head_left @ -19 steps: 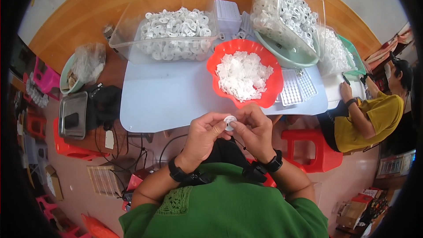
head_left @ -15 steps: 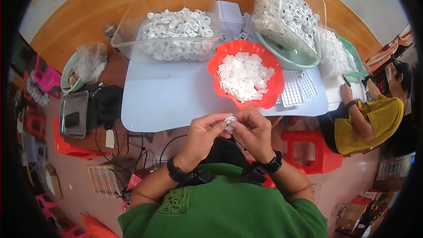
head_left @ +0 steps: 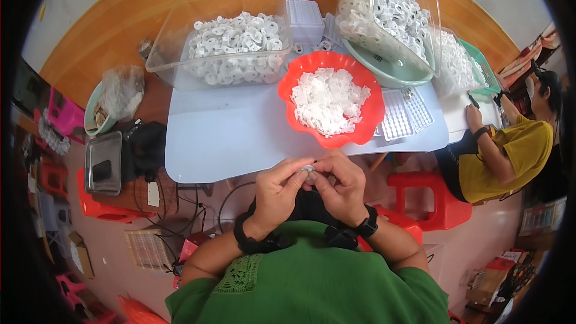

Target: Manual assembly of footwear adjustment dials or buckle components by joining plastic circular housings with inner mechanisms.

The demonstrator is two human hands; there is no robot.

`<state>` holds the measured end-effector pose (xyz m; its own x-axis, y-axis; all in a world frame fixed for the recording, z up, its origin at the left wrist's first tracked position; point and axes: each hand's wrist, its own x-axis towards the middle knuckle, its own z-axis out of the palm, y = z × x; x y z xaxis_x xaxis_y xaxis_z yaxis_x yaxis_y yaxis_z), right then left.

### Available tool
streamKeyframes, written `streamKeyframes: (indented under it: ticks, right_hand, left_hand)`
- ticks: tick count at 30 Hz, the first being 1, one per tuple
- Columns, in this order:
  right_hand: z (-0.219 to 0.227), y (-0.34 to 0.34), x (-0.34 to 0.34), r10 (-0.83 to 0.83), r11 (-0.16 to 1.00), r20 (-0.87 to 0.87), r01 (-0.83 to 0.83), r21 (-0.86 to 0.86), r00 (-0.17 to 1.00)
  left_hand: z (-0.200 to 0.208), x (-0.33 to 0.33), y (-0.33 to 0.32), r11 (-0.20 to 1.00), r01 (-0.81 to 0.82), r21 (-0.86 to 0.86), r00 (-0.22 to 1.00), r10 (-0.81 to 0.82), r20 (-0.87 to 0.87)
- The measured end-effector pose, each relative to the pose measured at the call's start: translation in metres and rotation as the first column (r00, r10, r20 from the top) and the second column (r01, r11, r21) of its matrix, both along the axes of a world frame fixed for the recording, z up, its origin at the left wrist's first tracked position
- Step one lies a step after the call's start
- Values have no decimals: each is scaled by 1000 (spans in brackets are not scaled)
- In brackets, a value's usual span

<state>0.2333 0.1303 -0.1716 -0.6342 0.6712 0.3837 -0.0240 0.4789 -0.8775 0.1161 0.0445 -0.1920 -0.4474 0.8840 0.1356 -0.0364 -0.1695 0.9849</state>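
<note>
Between my two hands, just off the front edge of the table, is a small round white plastic piece point(head_left: 308, 168), mostly covered by fingers. My left hand point(head_left: 277, 189) pinches it from the left with thumb and fingertips. From the right, the thumb and fingers of my right hand point(head_left: 341, 185) press on it too. Beyond the hands, a red scalloped bowl point(head_left: 288, 105) holds a heap of small translucent white plastic pieces point(head_left: 330, 101). At the back left a clear bin point(head_left: 171, 54) contains many round white parts point(head_left: 240, 45).
A second clear bin point(head_left: 429, 9) of white parts leans tilted in a green basin point(head_left: 399, 78). White trays with round pockets point(head_left: 396, 117) lie right of the bowl. A person in a yellow shirt point(head_left: 510, 162) sits at the right, near a red stool point(head_left: 429, 198). A metal tray point(head_left: 103, 162) is at left.
The round piece has been turned between my fingers, so its flat face no longer shows. Both hands stay close together in nearly the same place. The view has shifted slightly.
</note>
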Motion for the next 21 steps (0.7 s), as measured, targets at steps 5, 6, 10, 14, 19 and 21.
streamKeyframes:
  ticks: [5,6,10,14,19,21]
  right_hand:
    - [-12,-3,-2,-64,993,-97,73,94,993]
    - [-12,-2,-2,-68,993,-101,77,92,993]
    - [-17,6,0,-63,979,-88,45,-199,994]
    - [-15,23,6,-38,824,-111,-32,-565,993]
    - [-20,18,10,-62,770,-185,-71,-634,981]
    - [-20,14,10,-27,772,-173,-89,-629,985]
  left_hand:
    - [-6,3,2,1000,4,-17,997,-2,78]
    - [-7,4,3,1000,-2,-27,996,4,90]
    - [-4,-3,13,992,77,-97,980,-58,189]
    - [-1,-14,14,965,260,28,786,-229,574]
    - [-1,-7,16,969,243,-43,867,-197,458]
    - [-3,-5,14,969,228,-91,929,-189,318]
